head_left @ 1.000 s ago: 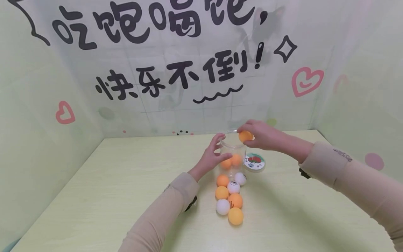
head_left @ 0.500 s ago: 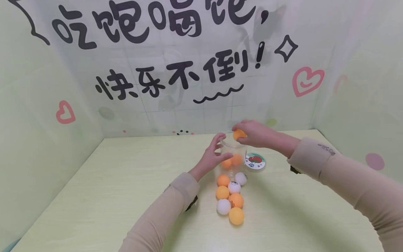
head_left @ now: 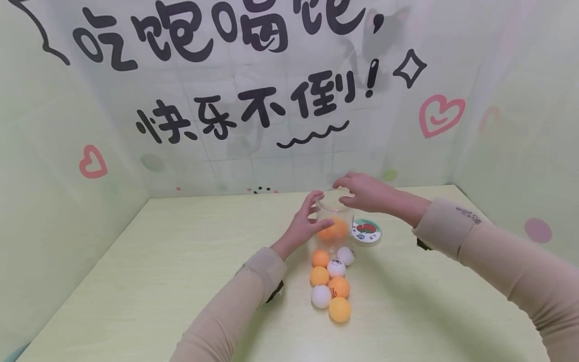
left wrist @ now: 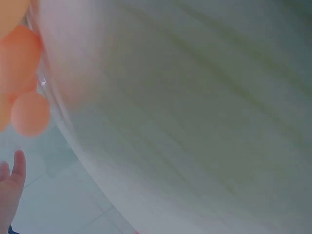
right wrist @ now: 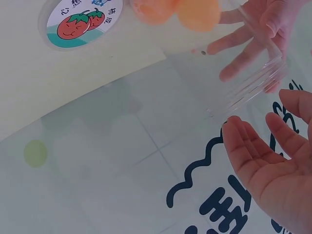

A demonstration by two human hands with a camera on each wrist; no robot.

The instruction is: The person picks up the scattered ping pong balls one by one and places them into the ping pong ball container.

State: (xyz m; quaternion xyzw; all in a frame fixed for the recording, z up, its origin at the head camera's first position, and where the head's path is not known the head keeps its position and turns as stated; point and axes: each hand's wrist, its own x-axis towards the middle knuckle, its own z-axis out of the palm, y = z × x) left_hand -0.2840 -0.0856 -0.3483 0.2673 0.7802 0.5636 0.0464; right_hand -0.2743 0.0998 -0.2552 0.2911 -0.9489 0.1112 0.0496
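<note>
A clear plastic jar [head_left: 340, 210] stands upright on the table, with orange table tennis balls [head_left: 336, 229] inside. My left hand [head_left: 299, 229] grips the jar from the left, thumb in front and fingers round the far side; the right wrist view shows its fingers [right wrist: 239, 46] through the clear wall. Over the jar's mouth hovers my right hand [head_left: 373, 195], fingers loosely bent and parted, holding nothing. Its bare palm shows in the right wrist view. In the left wrist view, orange balls [left wrist: 30, 114] appear at the left edge.
In front of the jar, two rough rows of balls lie on the table [head_left: 203, 261], among them a white ball [head_left: 321, 296] and an orange ball [head_left: 340, 309]. A round lid [head_left: 367, 231] with a tomato picture lies right of the jar. A printed curtain [head_left: 253, 166] hangs behind.
My right hand has moved left over the jar's mouth and let go of an orange ball, which has dropped in among the others. My left hand keeps its grip on the jar.
</note>
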